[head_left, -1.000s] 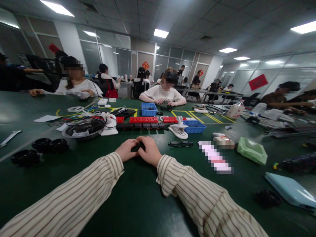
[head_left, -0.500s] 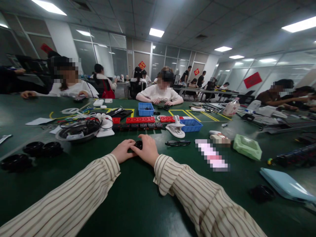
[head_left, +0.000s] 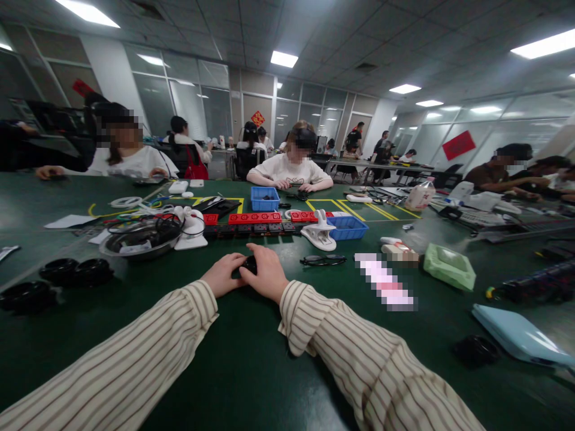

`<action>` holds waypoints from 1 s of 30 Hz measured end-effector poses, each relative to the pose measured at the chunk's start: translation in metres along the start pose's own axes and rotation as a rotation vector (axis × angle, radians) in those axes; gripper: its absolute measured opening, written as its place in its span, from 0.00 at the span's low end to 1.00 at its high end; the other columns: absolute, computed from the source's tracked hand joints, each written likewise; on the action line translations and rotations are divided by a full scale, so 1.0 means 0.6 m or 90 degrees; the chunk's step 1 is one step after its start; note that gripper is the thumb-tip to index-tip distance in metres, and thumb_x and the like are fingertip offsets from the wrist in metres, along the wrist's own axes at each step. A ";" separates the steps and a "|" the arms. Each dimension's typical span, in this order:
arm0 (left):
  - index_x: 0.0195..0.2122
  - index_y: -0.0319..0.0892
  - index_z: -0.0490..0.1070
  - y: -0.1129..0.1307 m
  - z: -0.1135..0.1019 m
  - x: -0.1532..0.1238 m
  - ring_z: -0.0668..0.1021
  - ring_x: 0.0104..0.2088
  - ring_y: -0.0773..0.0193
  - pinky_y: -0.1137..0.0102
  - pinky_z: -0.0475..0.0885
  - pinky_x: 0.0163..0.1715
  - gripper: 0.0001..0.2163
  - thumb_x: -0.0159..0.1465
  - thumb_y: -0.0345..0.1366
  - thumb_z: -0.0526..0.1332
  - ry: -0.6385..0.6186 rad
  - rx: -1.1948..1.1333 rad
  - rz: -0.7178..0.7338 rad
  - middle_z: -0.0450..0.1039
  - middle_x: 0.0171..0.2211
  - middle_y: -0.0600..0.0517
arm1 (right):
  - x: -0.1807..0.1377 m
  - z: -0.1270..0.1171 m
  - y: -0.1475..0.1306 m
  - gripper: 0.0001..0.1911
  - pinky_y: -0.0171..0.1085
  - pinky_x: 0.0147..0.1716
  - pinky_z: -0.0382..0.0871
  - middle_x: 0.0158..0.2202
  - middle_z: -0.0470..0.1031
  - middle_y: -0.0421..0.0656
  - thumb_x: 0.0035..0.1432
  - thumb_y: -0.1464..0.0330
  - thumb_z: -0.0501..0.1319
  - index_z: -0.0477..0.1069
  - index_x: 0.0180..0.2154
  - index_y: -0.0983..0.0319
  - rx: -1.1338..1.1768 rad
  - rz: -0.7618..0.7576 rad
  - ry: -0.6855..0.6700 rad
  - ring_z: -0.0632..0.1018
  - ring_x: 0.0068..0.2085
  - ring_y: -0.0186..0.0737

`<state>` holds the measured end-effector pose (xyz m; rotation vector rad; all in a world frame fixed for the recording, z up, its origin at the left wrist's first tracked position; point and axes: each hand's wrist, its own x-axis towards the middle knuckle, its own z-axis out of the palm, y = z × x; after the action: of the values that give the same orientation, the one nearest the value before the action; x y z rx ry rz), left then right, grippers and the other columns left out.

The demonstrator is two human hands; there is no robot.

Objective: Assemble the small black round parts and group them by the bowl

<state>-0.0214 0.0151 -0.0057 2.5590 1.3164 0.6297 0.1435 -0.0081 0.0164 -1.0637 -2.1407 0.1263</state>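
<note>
My left hand (head_left: 223, 275) and my right hand (head_left: 266, 272) meet low over the green table (head_left: 256, 371), both closed around a small, dark, rounded part (head_left: 250, 264). Only a bit of that black part shows between the fingers, so its kind cannot be made out. My right thumb lies across its near side. Beyond the hands runs a row of red socket modules (head_left: 254, 218) with black modules (head_left: 254, 230) in front of it. Black ring-shaped parts (head_left: 93, 272) lie on the left, and a similar black part (head_left: 476, 350) is at the right.
A metal bowl (head_left: 108, 247) with cables stands left of the socket row. Blue bins (head_left: 353, 229), a white clip stand (head_left: 320, 236), glasses (head_left: 323, 260), a green tray (head_left: 449, 266) and a light-blue case (head_left: 516, 335) also lie here. A co-worker (head_left: 291, 170) sits opposite.
Both hands stay in nearly the same place. The dark part and the fingers on it have shifted slightly. In the background, standing people have moved to the right.
</note>
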 end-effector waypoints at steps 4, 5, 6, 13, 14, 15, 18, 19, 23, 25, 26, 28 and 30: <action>0.45 0.39 0.67 0.003 -0.001 -0.001 0.68 0.45 0.53 0.59 0.62 0.48 0.21 0.53 0.47 0.58 0.002 -0.004 -0.007 0.65 0.45 0.45 | 0.002 -0.002 -0.001 0.28 0.44 0.45 0.59 0.44 0.66 0.48 0.51 0.54 0.56 0.58 0.49 0.64 -0.034 0.075 0.022 0.67 0.46 0.45; 0.44 0.39 0.68 0.003 -0.001 -0.001 0.68 0.45 0.53 0.59 0.63 0.48 0.21 0.53 0.48 0.58 0.001 -0.007 -0.009 0.65 0.44 0.45 | 0.002 -0.003 -0.001 0.28 0.44 0.44 0.60 0.43 0.66 0.48 0.51 0.53 0.56 0.59 0.48 0.64 -0.044 0.085 0.026 0.67 0.45 0.45; 0.43 0.40 0.68 0.003 -0.001 -0.001 0.68 0.45 0.54 0.60 0.63 0.48 0.21 0.53 0.48 0.58 0.001 -0.010 -0.010 0.66 0.44 0.45 | 0.002 -0.002 -0.001 0.28 0.43 0.43 0.60 0.42 0.66 0.48 0.51 0.52 0.56 0.60 0.47 0.64 -0.054 0.091 0.027 0.67 0.44 0.45; 0.40 0.40 0.69 0.004 -0.003 -0.001 0.68 0.46 0.54 0.60 0.63 0.48 0.19 0.52 0.47 0.59 0.004 -0.012 -0.001 0.67 0.44 0.46 | 0.004 0.004 0.005 0.15 0.39 0.41 0.61 0.37 0.68 0.44 0.50 0.64 0.58 0.64 0.40 0.63 -0.023 0.030 -0.011 0.68 0.41 0.41; 0.40 0.40 0.69 0.003 -0.003 -0.001 0.68 0.46 0.53 0.60 0.62 0.49 0.19 0.52 0.46 0.59 0.003 -0.009 -0.003 0.67 0.44 0.45 | 0.004 0.004 0.005 0.14 0.39 0.42 0.61 0.37 0.68 0.44 0.49 0.66 0.58 0.64 0.40 0.63 -0.007 0.012 -0.016 0.68 0.41 0.40; 0.41 0.40 0.69 0.002 -0.002 -0.001 0.68 0.46 0.53 0.60 0.62 0.49 0.19 0.51 0.45 0.59 0.002 -0.005 -0.007 0.67 0.44 0.45 | 0.004 0.004 0.005 0.14 0.38 0.42 0.61 0.37 0.68 0.43 0.48 0.69 0.57 0.63 0.40 0.63 0.008 -0.005 -0.021 0.68 0.41 0.40; 0.42 0.38 0.68 0.001 0.000 0.000 0.68 0.47 0.51 0.59 0.62 0.50 0.20 0.50 0.44 0.60 0.009 0.006 -0.020 0.68 0.44 0.43 | 0.001 0.001 0.003 0.19 0.38 0.45 0.60 0.40 0.68 0.44 0.47 0.73 0.55 0.62 0.44 0.63 0.045 -0.049 -0.035 0.68 0.42 0.39; 0.42 0.38 0.67 0.000 0.001 0.001 0.68 0.47 0.51 0.59 0.62 0.50 0.20 0.50 0.43 0.60 0.013 0.008 -0.022 0.68 0.43 0.43 | 0.000 0.000 0.002 0.21 0.39 0.46 0.59 0.42 0.68 0.44 0.47 0.74 0.55 0.61 0.46 0.64 0.051 -0.058 -0.038 0.68 0.43 0.39; 0.44 0.39 0.66 0.004 0.000 0.000 0.69 0.47 0.51 0.59 0.62 0.50 0.22 0.49 0.43 0.60 0.023 -0.005 -0.013 0.68 0.44 0.44 | -0.001 -0.005 -0.003 0.25 0.42 0.49 0.56 0.45 0.66 0.47 0.49 0.69 0.56 0.57 0.51 0.64 0.036 -0.040 -0.019 0.66 0.46 0.41; 0.47 0.38 0.63 0.007 -0.001 -0.001 0.69 0.47 0.51 0.58 0.62 0.50 0.26 0.49 0.45 0.61 0.029 -0.028 -0.013 0.67 0.46 0.43 | -0.001 -0.006 -0.004 0.26 0.43 0.48 0.57 0.45 0.66 0.48 0.51 0.63 0.57 0.57 0.51 0.64 0.017 0.003 -0.002 0.66 0.46 0.42; 0.49 0.39 0.62 0.009 -0.002 -0.002 0.68 0.48 0.51 0.58 0.62 0.50 0.28 0.49 0.45 0.61 0.032 -0.039 -0.017 0.66 0.46 0.43 | -0.001 -0.006 -0.004 0.27 0.43 0.47 0.58 0.44 0.66 0.48 0.51 0.60 0.57 0.57 0.50 0.64 0.007 0.026 0.004 0.66 0.45 0.43; 0.50 0.40 0.61 0.012 -0.003 -0.002 0.68 0.48 0.51 0.57 0.61 0.50 0.29 0.49 0.46 0.62 0.036 -0.052 -0.024 0.66 0.47 0.44 | 0.001 -0.004 -0.003 0.28 0.43 0.45 0.59 0.42 0.66 0.48 0.50 0.55 0.57 0.59 0.49 0.64 -0.012 0.065 0.007 0.67 0.44 0.44; 0.48 0.40 0.62 0.013 -0.004 -0.003 0.69 0.47 0.52 0.57 0.62 0.49 0.27 0.49 0.46 0.61 0.037 -0.049 -0.030 0.66 0.46 0.44 | 0.002 -0.001 0.000 0.26 0.42 0.44 0.60 0.41 0.66 0.47 0.50 0.55 0.57 0.60 0.47 0.64 -0.020 0.080 0.004 0.67 0.44 0.43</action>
<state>-0.0178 0.0093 -0.0013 2.4587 1.3396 0.7356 0.1435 -0.0074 0.0173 -1.2149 -2.0766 0.1491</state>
